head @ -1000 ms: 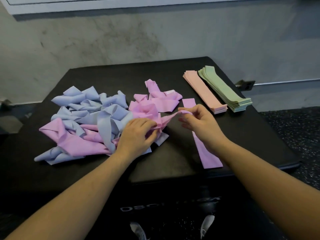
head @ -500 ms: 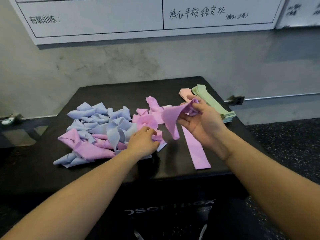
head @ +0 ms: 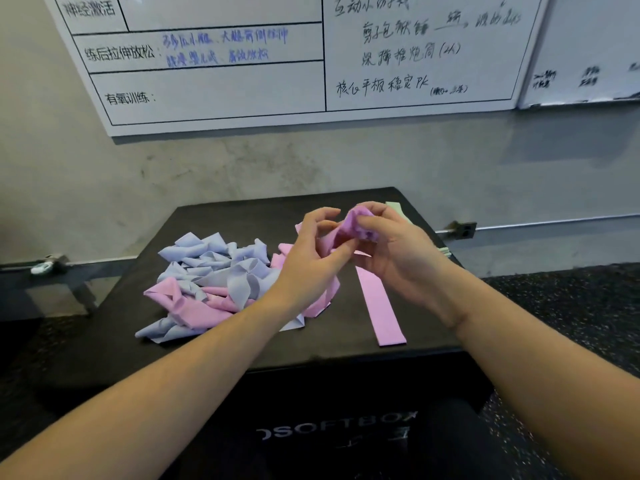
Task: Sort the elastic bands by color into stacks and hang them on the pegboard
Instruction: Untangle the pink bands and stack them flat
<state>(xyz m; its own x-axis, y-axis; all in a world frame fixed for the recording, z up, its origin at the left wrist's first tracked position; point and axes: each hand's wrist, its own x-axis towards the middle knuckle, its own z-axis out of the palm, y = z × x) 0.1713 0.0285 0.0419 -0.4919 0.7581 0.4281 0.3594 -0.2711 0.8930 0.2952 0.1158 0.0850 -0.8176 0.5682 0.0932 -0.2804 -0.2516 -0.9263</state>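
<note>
Both my hands are raised over the right half of the black soft box (head: 214,344), pinching one crumpled pink elastic band (head: 356,225): right hand (head: 398,258) fingers curl over its bunched end, left hand (head: 308,261) thumb and fingers grip the hanging part. A flat pink band (head: 381,306) lies toward the front right edge; the tangled blue and pink pile (head: 211,275) sits left.

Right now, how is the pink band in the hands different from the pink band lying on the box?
The held band is crumpled and lifted, pinched by both hands; the flat band lies straight and untouched on the box. Both are the same pink.
</note>
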